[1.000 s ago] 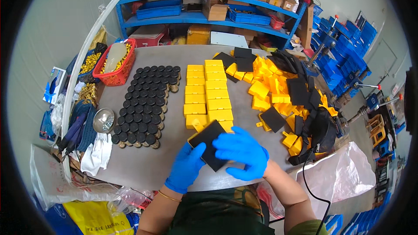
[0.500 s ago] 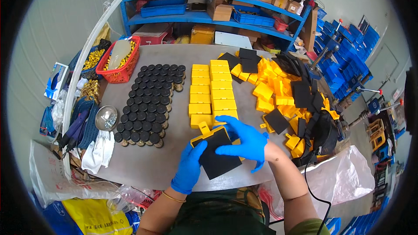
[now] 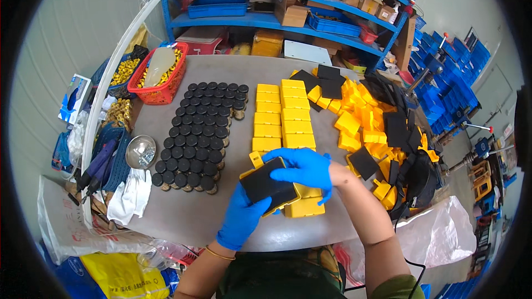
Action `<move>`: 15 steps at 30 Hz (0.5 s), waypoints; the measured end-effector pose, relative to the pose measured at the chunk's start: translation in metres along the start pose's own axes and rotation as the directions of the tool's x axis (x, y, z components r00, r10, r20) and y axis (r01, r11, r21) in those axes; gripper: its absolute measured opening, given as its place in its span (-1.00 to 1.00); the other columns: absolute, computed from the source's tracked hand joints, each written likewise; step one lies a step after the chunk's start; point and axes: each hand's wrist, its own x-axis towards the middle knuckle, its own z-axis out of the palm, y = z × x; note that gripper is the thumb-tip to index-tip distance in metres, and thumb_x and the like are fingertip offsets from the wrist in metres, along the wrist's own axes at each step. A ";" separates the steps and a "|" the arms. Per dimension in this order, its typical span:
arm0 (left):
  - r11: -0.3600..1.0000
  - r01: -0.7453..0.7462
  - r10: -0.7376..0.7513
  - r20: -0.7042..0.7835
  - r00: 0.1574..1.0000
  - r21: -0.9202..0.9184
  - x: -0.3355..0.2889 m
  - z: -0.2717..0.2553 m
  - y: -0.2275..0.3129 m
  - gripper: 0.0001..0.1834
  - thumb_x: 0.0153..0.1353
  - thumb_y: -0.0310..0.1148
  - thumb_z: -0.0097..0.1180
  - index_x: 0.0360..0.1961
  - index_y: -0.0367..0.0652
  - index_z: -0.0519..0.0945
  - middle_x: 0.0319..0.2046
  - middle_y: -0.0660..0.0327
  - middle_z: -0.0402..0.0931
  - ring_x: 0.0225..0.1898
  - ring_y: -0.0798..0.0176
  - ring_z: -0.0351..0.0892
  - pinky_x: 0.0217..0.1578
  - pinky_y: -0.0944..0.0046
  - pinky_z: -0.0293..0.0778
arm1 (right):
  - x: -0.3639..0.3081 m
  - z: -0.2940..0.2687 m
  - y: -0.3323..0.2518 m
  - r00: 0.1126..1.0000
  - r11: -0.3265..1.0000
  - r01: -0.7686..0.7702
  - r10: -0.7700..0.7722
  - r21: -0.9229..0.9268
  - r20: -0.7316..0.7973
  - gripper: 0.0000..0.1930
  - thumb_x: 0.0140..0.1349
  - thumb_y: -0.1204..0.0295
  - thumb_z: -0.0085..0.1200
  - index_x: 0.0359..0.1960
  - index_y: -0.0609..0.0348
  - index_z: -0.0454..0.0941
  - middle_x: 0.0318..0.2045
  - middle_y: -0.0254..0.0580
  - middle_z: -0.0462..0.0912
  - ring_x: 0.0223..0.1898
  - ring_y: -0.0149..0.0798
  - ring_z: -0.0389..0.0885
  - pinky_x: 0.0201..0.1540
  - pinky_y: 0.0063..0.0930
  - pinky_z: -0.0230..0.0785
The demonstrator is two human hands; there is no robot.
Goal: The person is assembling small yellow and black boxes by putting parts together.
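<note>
One blue-gloved left hand [image 3: 242, 218] and one blue-gloved right hand [image 3: 306, 168] have fingers clamped on a yellow plastic box [image 3: 256, 159] faced with a flat black pad [image 3: 268, 185], above the grey metal bench [image 3: 227, 66]. Uneven pressure could skew the pad; a loosened grip could drop the box onto neighbouring yellow boxes [image 3: 295, 115]. A red plastic basket [image 3: 151, 96] holds small yellow pieces [image 3: 178, 57]; a round metal bowl [image 3: 132, 152], small silvery parts [image 3: 147, 158].

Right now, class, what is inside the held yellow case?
A black sheet lies in the yellow case; the right hand covers part, and anything beneath the sheet is hidden.
</note>
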 end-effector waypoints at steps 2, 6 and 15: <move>0.999 -0.018 0.020 -0.050 0.999 0.040 0.000 -0.005 -0.003 -0.35 0.04 -0.68 0.07 0.19 -0.20 0.19 0.06 0.13 0.35 0.04 0.24 0.43 0.01 0.23 0.46 | 0.021 0.003 0.002 1.000 0.999 -0.010 0.009 -0.046 -0.023 -0.56 0.15 0.15 0.10 0.05 -0.03 0.42 -0.11 -0.14 0.56 -0.11 -0.23 0.52 -0.04 -0.36 0.38; 0.930 0.100 -0.126 -0.051 0.991 -0.353 0.001 -0.024 -0.006 -0.51 0.18 -0.45 0.01 0.15 -0.23 0.25 0.06 0.09 0.37 0.05 0.17 0.44 -0.04 0.17 0.50 | 0.051 0.015 -0.001 0.984 0.975 -0.149 0.162 -0.162 0.072 -0.57 0.16 0.10 0.01 -0.02 0.08 0.48 -0.04 -0.02 0.51 -0.02 -0.14 0.50 -0.06 -0.33 0.41; 0.813 0.161 -0.262 -0.106 0.959 -0.559 0.004 -0.043 -0.012 -0.49 0.24 -0.23 -0.07 0.19 -0.17 0.26 0.04 0.04 0.42 -0.01 -0.01 0.50 -0.10 -0.08 0.50 | 0.177 -0.023 0.022 0.928 0.907 -0.203 0.058 -0.369 -0.368 -0.53 0.28 0.15 -0.21 0.21 -0.03 0.28 0.02 -0.01 0.49 0.01 0.00 0.48 0.10 -0.08 0.26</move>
